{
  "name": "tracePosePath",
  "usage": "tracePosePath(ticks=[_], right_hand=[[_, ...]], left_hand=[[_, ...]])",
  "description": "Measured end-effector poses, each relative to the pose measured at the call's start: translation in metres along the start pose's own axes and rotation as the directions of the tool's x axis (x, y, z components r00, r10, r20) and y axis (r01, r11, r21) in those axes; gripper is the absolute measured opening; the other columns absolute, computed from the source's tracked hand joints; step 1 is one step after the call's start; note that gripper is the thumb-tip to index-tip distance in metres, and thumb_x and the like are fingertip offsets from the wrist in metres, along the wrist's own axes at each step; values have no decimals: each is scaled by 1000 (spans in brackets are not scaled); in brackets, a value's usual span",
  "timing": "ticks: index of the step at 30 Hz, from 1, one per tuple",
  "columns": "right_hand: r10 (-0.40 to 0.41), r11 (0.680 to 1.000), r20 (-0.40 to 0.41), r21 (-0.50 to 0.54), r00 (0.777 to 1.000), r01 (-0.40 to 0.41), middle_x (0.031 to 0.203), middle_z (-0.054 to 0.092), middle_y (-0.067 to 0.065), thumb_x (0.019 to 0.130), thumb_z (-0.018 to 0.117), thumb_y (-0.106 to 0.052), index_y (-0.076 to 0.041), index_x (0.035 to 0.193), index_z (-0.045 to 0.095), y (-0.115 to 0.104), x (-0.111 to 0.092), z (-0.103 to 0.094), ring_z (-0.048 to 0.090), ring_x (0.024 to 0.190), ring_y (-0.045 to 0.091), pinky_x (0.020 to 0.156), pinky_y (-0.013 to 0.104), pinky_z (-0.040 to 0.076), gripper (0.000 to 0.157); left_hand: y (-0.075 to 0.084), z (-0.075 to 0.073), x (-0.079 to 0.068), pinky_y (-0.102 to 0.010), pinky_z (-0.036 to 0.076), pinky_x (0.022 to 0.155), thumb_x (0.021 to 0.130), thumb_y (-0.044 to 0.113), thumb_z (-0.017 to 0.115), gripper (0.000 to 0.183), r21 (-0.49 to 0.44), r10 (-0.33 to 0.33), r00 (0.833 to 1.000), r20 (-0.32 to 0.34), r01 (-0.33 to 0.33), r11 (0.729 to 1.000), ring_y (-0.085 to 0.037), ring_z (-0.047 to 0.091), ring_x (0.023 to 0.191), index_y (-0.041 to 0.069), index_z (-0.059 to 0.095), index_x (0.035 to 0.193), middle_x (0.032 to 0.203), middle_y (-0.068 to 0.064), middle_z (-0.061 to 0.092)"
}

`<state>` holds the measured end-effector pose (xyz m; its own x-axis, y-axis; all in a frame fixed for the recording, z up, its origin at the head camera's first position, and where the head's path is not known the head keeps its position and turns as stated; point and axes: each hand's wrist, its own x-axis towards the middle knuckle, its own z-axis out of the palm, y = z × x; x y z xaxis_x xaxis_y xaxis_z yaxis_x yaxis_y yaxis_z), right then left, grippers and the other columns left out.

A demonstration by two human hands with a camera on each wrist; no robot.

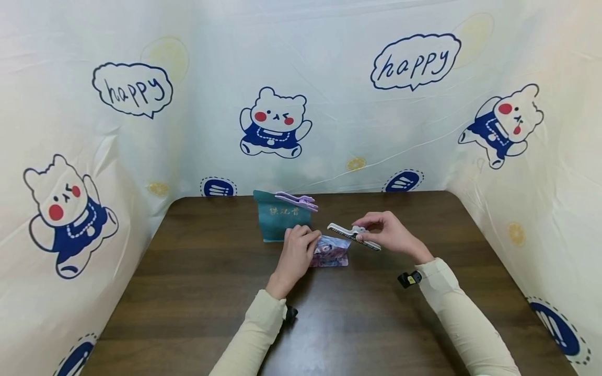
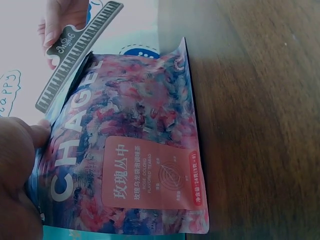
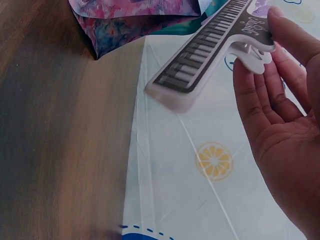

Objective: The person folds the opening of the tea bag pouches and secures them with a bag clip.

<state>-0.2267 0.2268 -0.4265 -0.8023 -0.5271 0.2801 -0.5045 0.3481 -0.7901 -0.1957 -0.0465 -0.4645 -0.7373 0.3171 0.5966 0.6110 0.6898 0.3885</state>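
A pink-and-blue tea pouch [image 1: 331, 255] stands on the table, its front printed CHAGEE-style lettering in the left wrist view. My left hand [image 1: 295, 248] grips the pouch at its left end, the thumb along the top edge; the fingers behind are hidden in the left wrist view. My right hand [image 1: 390, 233] pinches a bag clip [image 3: 205, 47] with a piano-key pattern by its handles, thumb on one side and fingers on the other. The long clip is tilted in the air, close to the right end of the pouch top.
Behind the left hand stands a teal pouch [image 1: 271, 222] with a purple clip [image 1: 296, 201] across its top right. The brown wooden table [image 1: 188, 292] ends at a printed cloth [image 1: 329, 62] that hangs behind and on both sides.
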Motion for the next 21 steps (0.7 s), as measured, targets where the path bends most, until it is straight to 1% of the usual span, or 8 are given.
tracePosePath(ticks=[2, 4, 9, 11, 16, 21], right_hand=[[16, 1000, 3, -15, 1000, -16, 95, 67, 0, 79, 74, -14, -17, 105, 70, 6, -1, 0, 61, 79, 15, 71, 34, 52, 26], [25, 999, 7, -21, 1000, -25, 95, 66, -1, 79, 74, -14, -18, 105, 70, 6, -1, 1, 60, 80, 15, 72, 36, 52, 26], [13, 1000, 5, 3, 1000, -13, 95, 66, 6, 80, 72, -8, -13, 106, 69, -11, -3, 3, 59, 80, 17, 71, 39, 52, 26], [-8, 1000, -11, 3, 1000, 8, 95, 66, 8, 80, 72, -6, -10, 106, 69, -18, -4, 3, 59, 80, 16, 70, 37, 52, 26], [-79, 997, -75, -15, 994, 78, 92, 66, 12, 78, 72, -2, -6, 105, 69, -24, -3, 7, 58, 79, 15, 67, 33, 52, 27], [-116, 993, -119, -20, 986, 114, 90, 66, 10, 77, 73, 0, -6, 103, 70, -25, -3, 11, 57, 77, 16, 63, 31, 47, 27]], left_hand=[[-1, 1, 0, -29, 30, 69, 88, 18, 64, 14, -5, 8, 1000, -1, -8, 1000, -12, 45, 75, 14, 73, 99, 79, 6, 58], [-1, 1, 0, -29, 30, 69, 89, 18, 64, 14, -8, 16, 1000, -1, -16, 1000, -12, 46, 75, 14, 73, 99, 80, 6, 58], [-1, -1, 0, -29, 30, 70, 89, 18, 64, 15, -4, 11, 1000, 11, -11, 1000, -12, 45, 76, 14, 73, 100, 80, 6, 58], [-1, -1, 0, -28, 30, 70, 88, 18, 64, 15, -3, 5, 1000, 17, -5, 1000, -11, 45, 76, 14, 73, 100, 80, 6, 58], [0, -1, 0, -28, 30, 71, 88, 19, 64, 15, 0, -13, 1000, 19, 13, 1000, -11, 45, 76, 14, 73, 100, 80, 6, 58], [-1, 0, 0, -28, 30, 71, 87, 18, 65, 15, -8, -21, 1000, 19, 22, 1000, -11, 45, 77, 14, 73, 100, 80, 6, 59]])
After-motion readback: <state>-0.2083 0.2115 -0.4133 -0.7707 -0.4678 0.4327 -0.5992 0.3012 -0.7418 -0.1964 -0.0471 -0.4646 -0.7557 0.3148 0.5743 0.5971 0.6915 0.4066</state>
